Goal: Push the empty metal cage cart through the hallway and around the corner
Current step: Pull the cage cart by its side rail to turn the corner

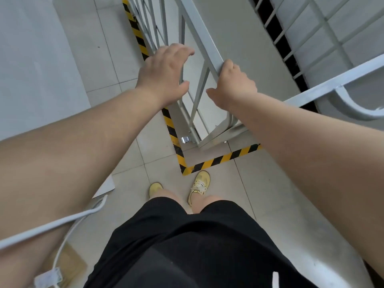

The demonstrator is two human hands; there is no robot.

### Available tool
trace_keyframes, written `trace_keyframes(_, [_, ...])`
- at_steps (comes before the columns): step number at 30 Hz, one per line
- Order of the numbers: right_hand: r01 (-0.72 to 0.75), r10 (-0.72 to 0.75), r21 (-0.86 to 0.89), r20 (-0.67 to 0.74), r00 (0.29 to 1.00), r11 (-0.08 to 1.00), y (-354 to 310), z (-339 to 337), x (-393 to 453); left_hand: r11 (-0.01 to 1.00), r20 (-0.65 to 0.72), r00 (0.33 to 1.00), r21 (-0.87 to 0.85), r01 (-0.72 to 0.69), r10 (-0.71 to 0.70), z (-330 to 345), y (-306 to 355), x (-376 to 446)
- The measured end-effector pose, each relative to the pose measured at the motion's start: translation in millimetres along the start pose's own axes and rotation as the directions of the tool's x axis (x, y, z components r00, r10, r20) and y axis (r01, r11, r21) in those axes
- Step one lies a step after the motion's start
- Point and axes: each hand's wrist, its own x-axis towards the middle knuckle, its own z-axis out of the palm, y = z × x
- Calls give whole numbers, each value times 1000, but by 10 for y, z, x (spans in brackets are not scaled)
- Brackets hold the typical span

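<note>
From the head camera, looking steeply down, the floor [259,196] is pale square tile with thin grey joints. Yellow-and-black hazard tape [220,160] runs along it in an L, one leg heading away up the picture, the other turning off to the right just ahead of the person's yellow shoes [199,187]. A white wall [31,59] fills the upper left.

The cart [199,44], a pale grey metal cage, stands right in front of the person, inside the taped corner. Its top rail runs diagonally from the top centre down to the right, with barred sides below it and a shiny metal latch [185,139] low at its near corner. Another grey rail [332,84] crosses the right side, with a mesh panel [324,28] behind it.

The right hand [233,84] is curled over the cart's top rail, grasping it, thumb sticking out to the left. The left hand [164,73] hovers over the barred side with fingers bent and spread; I cannot tell whether it touches the bars.

Black shorts [187,246] fill the lower centre. At lower left, a white cable [52,227] passes across the left arm, above a cardboard piece [70,265] on the floor.
</note>
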Motion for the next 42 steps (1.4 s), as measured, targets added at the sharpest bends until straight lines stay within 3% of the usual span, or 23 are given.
trace_keyframes(8, [-167, 167, -12, 24, 986, 986, 109, -7, -104, 951, 189, 949, 133, -279, 252, -56, 146, 339])
trace_keyframes(12, [-172, 166, 101, 66, 984, 980, 180, 109, -99, 896, 329, 898, 233, -378, 293, 115, 234, 386])
trace_keyframes(17, [-148, 122, 258, 115, 986, 955, 166, 209, 10, 894, 293, 917, 276, -353, 272, 231, 266, 394])
trace_keyframes(21, [-200, 152, 233, 209, 966, 952, 169, 200, 110, 886, 272, 927, 314, -340, 260, 220, 298, 383])
trace_keyframes(33, [-125, 71, 250, 213, 974, 960, 273, 191, 84, 866, 268, 949, 421, -271, 167, 79, 609, 383])
trace_keyframes(42, [-79, 28, 254, 198, 980, 964, 375, 164, 62, 799, 250, 935, 490, -347, 253, 55, 735, 522])
